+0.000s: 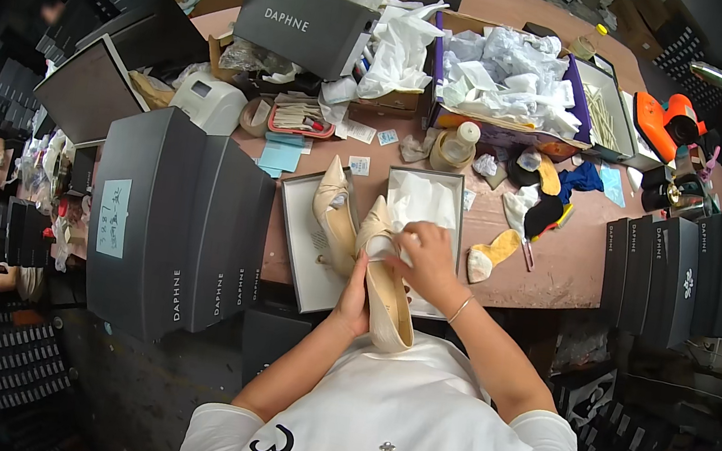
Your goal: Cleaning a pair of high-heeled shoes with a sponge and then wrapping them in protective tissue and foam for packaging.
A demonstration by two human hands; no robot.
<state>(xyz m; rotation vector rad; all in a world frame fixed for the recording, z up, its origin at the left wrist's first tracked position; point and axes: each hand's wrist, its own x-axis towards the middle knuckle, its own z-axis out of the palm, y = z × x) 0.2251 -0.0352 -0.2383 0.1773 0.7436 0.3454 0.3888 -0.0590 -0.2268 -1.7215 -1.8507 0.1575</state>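
Both forearms enter from the lower edge and converge at the near edge of the worktop (556,269). The left hand (354,302) is closed around the side of a beige pointed shoe (389,307), which is held toe toward the person, just above the worktop's edge. The right hand (425,257), a thin bracelet at its wrist, bends over the shoe's opening, its fingers (406,231) pinching white tissue paper there. A second beige shoe (333,213) lies on a box lid (302,254) to the left; an open shoe box (453,187) lined with tissue lies just behind the hands. The brown worktop is crowded: grey shoe boxes (179,220) at left, dark boxes (691,278) standing at right, crumpled paper (508,81) in a carton at the rear.
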